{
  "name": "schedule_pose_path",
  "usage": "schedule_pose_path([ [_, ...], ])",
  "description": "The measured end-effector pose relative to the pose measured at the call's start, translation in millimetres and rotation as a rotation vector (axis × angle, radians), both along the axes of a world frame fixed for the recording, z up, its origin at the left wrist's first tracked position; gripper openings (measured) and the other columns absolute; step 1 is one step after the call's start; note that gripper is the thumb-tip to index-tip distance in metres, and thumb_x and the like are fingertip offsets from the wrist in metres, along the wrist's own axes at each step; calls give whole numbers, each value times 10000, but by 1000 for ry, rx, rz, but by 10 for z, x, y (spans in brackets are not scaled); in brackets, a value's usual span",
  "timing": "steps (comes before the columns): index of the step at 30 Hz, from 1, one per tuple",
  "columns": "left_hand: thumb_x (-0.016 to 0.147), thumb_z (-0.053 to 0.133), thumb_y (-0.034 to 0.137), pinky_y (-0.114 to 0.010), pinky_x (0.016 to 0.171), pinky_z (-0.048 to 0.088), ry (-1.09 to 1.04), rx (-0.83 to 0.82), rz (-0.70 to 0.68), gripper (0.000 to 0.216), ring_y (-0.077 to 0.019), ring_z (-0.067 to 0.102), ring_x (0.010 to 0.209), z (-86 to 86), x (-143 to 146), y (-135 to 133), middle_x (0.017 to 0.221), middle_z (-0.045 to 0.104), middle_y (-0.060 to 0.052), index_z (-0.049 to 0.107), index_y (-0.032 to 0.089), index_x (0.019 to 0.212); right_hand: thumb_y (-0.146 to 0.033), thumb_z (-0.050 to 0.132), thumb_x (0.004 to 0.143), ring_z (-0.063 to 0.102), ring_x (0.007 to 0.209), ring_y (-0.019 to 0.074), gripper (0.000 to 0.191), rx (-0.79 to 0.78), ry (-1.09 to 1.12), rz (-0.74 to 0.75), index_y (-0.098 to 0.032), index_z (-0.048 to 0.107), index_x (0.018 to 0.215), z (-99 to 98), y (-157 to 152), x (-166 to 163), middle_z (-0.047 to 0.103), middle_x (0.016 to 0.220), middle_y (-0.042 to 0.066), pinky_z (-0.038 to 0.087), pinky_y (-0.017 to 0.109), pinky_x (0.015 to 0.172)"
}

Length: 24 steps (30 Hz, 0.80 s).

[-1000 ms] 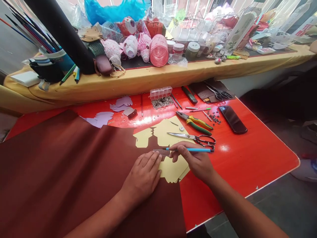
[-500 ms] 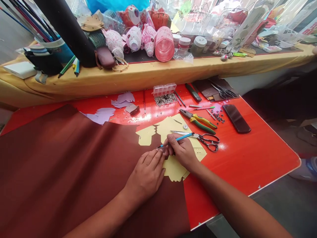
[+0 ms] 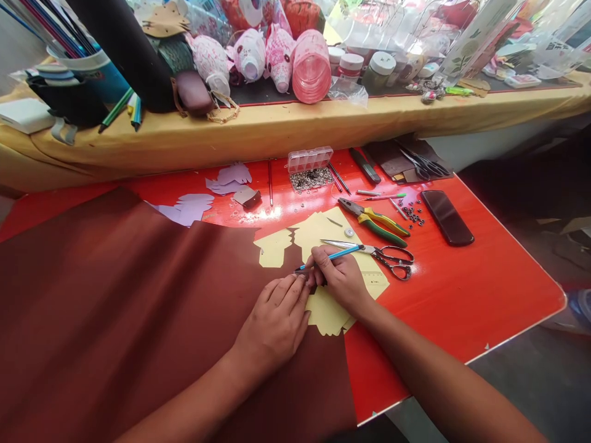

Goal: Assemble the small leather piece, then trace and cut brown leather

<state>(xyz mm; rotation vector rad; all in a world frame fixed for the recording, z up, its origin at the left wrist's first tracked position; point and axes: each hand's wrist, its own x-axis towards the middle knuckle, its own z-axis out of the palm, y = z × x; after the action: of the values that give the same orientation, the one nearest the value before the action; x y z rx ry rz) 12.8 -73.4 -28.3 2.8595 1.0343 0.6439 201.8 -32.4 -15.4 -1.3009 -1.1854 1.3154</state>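
Observation:
My right hand (image 3: 339,277) is closed around a slim blue pen (image 3: 332,253), whose dark tip points left and down to the brown sheet. Just left of it, my left hand (image 3: 277,314) lies flat with fingers stretched out, pressing on the large brown leather-like sheet (image 3: 161,332). Its fingertips are close to the pen tip; whatever lies under them is hidden. Yellow paper cutouts (image 3: 272,249) surround both hands on the sheet's right edge. Beyond my right hand lie metal scissors (image 3: 392,253) and pliers (image 3: 376,224) with yellow-green handles.
The red table (image 3: 480,295) carries a phone (image 3: 447,216), a clear box of small metal pieces (image 3: 311,178), a box cutter (image 3: 364,165), black scissors (image 3: 422,163) and lilac paper cutouts (image 3: 189,209). Behind, a cloth-covered ledge (image 3: 277,126) is crowded with jars and figures.
The camera view has shifted slightly. Both hands and the pen stay in nearly the same place on the sheet, with only a very small movement at the fingertips.

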Motion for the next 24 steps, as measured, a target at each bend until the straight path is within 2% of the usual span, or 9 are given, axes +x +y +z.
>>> schedule_pose_path([
  [24, 1051, 529, 252, -485, 1108, 471, 6, 2, 12, 439, -326, 625, 1305, 0, -1, -1, 1399, 711, -164, 641, 49, 1424, -578, 578, 1047, 620, 544, 155, 460, 18, -68, 43, -207, 680, 796, 47, -3, 2, 520, 549, -43, 510, 288, 573],
])
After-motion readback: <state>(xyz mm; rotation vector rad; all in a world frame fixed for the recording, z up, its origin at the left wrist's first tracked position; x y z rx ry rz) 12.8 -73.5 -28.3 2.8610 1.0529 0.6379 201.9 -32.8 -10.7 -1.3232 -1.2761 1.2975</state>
